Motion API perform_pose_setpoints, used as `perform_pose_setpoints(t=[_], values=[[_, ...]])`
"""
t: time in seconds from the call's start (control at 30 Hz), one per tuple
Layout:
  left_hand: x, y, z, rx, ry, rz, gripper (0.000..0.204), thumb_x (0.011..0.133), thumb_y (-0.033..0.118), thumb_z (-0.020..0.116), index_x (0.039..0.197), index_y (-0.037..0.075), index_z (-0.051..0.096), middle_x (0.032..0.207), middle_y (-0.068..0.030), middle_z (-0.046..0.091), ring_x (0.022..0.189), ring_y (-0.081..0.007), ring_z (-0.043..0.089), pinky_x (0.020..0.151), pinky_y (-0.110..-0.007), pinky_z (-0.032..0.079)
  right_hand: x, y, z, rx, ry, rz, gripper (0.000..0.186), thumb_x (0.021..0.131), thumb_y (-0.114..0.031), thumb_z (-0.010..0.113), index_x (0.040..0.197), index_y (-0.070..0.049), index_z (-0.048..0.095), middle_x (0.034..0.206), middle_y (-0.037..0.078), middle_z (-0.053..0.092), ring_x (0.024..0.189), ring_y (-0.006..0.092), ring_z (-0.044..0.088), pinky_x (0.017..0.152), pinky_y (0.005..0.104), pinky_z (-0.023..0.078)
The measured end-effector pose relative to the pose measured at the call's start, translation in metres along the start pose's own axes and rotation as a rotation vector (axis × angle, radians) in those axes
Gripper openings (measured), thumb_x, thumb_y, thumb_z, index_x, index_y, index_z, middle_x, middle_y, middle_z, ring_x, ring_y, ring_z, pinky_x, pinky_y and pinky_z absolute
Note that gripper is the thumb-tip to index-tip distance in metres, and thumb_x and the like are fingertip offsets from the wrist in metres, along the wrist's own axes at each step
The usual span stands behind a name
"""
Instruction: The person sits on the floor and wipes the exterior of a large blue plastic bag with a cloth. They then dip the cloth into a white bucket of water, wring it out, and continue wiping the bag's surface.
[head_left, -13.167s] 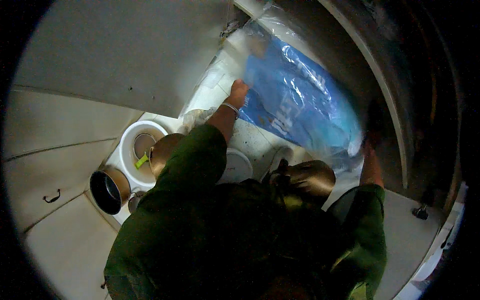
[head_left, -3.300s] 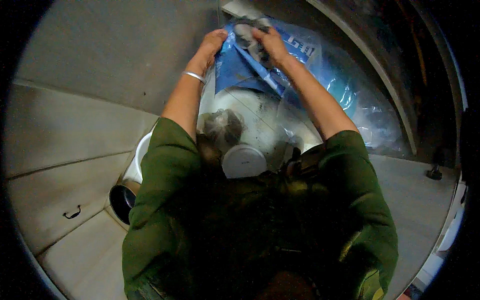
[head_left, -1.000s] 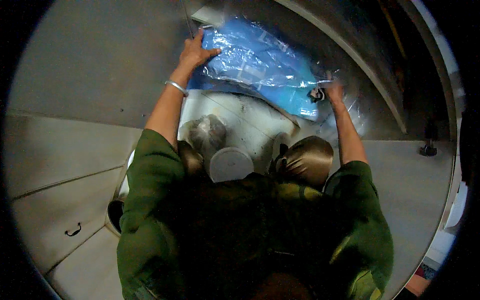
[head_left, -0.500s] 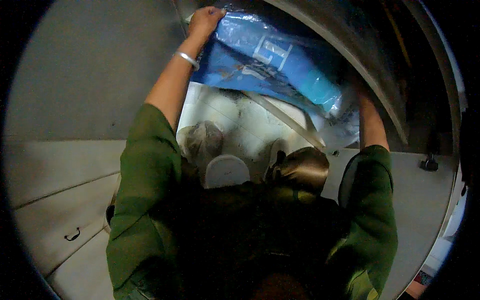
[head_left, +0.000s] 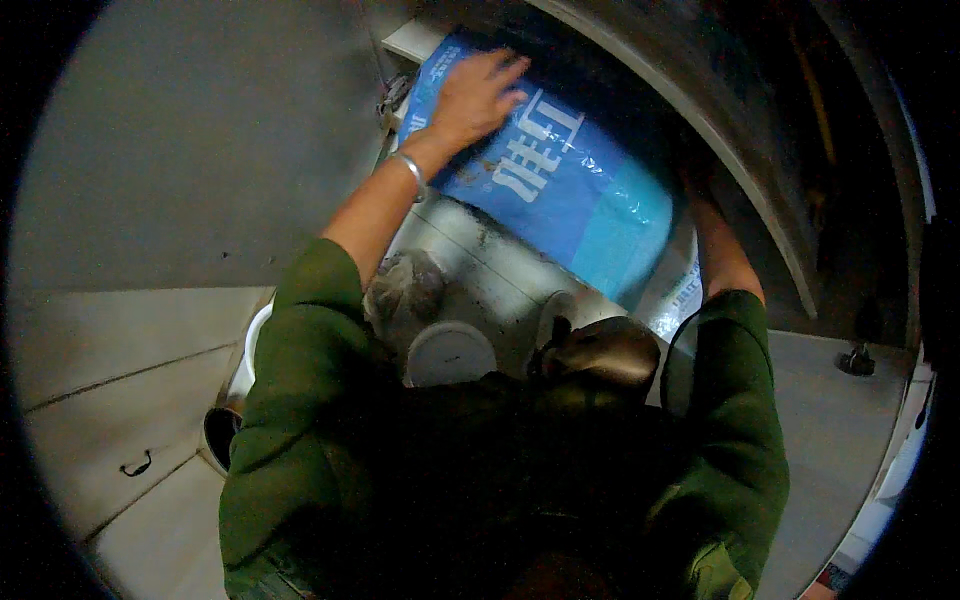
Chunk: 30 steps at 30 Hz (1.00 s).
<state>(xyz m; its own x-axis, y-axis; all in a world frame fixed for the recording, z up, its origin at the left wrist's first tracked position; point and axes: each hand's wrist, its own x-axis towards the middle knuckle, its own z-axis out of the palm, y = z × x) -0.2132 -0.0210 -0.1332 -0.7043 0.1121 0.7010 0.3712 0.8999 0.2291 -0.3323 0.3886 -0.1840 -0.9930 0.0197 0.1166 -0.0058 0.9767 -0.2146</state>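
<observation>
A blue plastic bag (head_left: 562, 190) with white print and a turquoise end lies flat and slanting in front of me. My left hand (head_left: 480, 100), a silver bangle on its wrist, rests over the bag's upper left part with fingers spread. Past the bag's right end, my right hand (head_left: 700, 182) reaches into shadow beside the dark curved edge; its fingers are hidden. Next to that forearm, a piece of clear printed plastic (head_left: 680, 300) shows under the turquoise end.
A dark curved edge (head_left: 690, 110) overhangs the right side. Below the bag are a bagged bundle (head_left: 405, 285), a round white lid (head_left: 452, 352) and a shiny brownish rounded object (head_left: 605, 352). A pale board (head_left: 415, 40) sticks out at upper left; a drawer handle (head_left: 137, 463) is lower left.
My left hand has let go of the bag's upper left corner and moved right and down onto the bag. The bag, lifted and creased before, now lies flatter.
</observation>
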Motion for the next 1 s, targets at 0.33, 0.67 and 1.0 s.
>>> perform_pose_setpoints(t=[0.33,0.67,1.0], values=[[0.011,0.027,0.063,0.172,-0.654,-0.19,0.063,0.077,0.056,0.038,0.128,0.02,0.028,0.133,-0.0082,0.027,0.119,-0.0326,0.028,0.094,-0.052,0.021,-0.047,-0.152,-0.002,0.114,-0.149,-0.051,0.053,0.077,-0.053,0.042,0.11,-0.013,0.052,0.113,0.016,0.048,0.101,0.0291,0.047,0.086,0.0352,0.037],[-0.003,0.006,0.041,0.371,-0.79,-0.196,0.068,0.074,0.065,0.03,0.129,0.024,0.025,0.133,-0.0052,0.026,0.121,-0.0276,0.026,0.093,-0.061,0.007,-0.138,-0.127,-0.002,0.131,0.109,-0.292,0.029,0.079,-0.027,0.047,0.107,-0.021,0.053,0.107,0.016,0.049,0.096,0.0334,0.046,0.084,0.0399,0.037],[0.005,0.012,0.047,0.299,-0.774,-0.219,0.061,0.076,0.058,0.036,0.129,0.028,0.025,0.137,-0.0021,0.016,0.126,-0.0245,0.016,0.095,-0.06,0.007,-0.164,0.034,-0.037,-0.247,0.227,0.231,0.031,0.074,-0.023,0.045,0.101,-0.012,0.056,0.1,0.014,0.055,0.085,0.0322,0.052,0.073,0.0397,0.042]])
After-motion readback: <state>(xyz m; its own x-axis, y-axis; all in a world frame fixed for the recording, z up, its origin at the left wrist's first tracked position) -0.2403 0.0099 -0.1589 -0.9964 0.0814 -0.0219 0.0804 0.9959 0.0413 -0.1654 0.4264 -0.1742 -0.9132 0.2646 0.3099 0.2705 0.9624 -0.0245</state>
